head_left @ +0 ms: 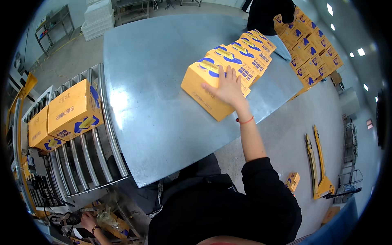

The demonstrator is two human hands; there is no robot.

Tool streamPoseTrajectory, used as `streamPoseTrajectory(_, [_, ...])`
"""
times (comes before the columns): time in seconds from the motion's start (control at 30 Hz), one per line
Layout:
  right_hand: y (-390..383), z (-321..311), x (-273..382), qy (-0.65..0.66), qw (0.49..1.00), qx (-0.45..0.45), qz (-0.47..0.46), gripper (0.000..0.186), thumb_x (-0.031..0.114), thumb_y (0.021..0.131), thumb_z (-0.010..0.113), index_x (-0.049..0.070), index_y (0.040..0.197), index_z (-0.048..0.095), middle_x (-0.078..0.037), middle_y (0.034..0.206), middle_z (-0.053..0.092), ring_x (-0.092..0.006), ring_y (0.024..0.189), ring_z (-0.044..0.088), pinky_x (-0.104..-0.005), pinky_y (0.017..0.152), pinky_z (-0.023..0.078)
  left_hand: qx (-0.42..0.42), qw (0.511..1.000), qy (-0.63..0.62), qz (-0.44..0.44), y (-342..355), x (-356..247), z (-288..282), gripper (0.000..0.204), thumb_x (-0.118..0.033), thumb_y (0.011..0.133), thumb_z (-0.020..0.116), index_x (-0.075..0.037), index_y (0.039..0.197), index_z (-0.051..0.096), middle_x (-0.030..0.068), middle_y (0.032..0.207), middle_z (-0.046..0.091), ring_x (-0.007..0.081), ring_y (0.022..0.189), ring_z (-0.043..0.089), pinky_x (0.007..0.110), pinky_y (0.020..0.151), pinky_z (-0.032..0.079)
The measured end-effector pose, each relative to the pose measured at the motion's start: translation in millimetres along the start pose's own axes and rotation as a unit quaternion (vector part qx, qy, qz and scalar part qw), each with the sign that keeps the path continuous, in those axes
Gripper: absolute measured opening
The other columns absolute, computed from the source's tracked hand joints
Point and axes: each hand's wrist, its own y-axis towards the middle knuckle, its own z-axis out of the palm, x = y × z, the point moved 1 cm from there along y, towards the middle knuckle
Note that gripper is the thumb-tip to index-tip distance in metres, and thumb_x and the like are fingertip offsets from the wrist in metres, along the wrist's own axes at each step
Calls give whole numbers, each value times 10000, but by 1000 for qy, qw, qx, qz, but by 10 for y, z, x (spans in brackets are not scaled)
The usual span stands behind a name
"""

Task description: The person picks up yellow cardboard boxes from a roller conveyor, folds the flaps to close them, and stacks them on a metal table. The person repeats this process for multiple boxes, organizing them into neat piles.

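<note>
My right hand [228,88] lies with its fingers spread on the nearest yellow carton [200,92], touching its top and near edge. That carton has blue and yellow printing and stands at the near end of a row of similar cartons [249,51] on a metal table [159,134]. The row runs away to the far right, the cartons close together. A red cord circles my right wrist, and my dark sleeve sits at the elbow. I do not see my left hand; a smaller bare hand [87,221] at the lower left appears to be another person's.
On the left, a roller conveyor [83,159] carries yellow cartons [73,110] beside the table. Someone in dark clothes [267,16] stands at the far right near stacked cartons [312,49]. A yellow pallet jack [322,185] and a small carton [292,181] are on the right-hand floor.
</note>
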Motion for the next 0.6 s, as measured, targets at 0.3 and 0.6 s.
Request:
streamPoseTrajectory(0.3, [875,19,-153,-116,990,53,60,729,488,830,673,-41,1317,550,-283,1335,554,-383,1270,520,-470,1022,445,205,962,-167,-63,210,-4,-193,500,-587,902,509,-124,960,691,128,823,719,320,809,698,468,763,524])
streamPoseTrajectory(0.6, [737,-1,2884,239,874,-32,-422,544,424,949,569,-4,1284,582,-264,1348,546,-411,1274,499,-473,1045,408,-158,982,-98,31,71,278,583,309,-263,910,639,-66,689,549,19,639,573,246,611,596,340,589,445])
